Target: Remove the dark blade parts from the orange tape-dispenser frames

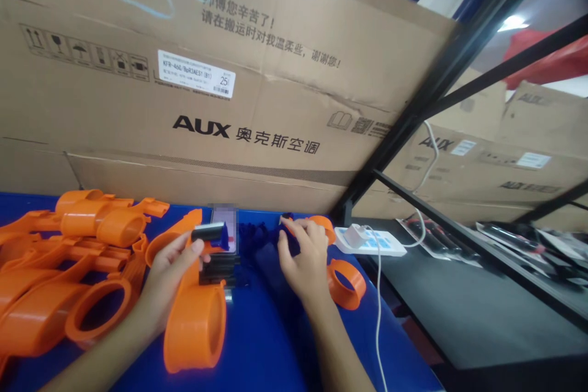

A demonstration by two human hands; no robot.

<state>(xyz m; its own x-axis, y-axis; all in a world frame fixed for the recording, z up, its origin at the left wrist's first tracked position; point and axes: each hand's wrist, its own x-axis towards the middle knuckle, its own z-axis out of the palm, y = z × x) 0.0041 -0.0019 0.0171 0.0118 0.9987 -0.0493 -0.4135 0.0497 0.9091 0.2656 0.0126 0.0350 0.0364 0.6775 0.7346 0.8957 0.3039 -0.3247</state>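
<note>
My left hand (177,260) is closed round a short black cylinder (207,234) with a dark blue piece (225,236) at its right end. Some orange plastic shows just under the cylinder. Below that hand lies an orange ring-shaped plastic part (195,327) with a long arm, beside several black cylinders (218,269). My right hand (303,254) reaches over the blue surface, next to a heap of small dark blue pieces (252,236). Its thumb and fingers are curled in a pinch at a dark bit; what they hold is too blurred to name.
A heap of orange plastic parts (92,245) covers the left side. Loose orange rings (346,283) lie right of my right hand, near a white power strip (372,241) with a cable. A large cardboard box (257,92) stands behind, and a black metal rack (413,122) at the right.
</note>
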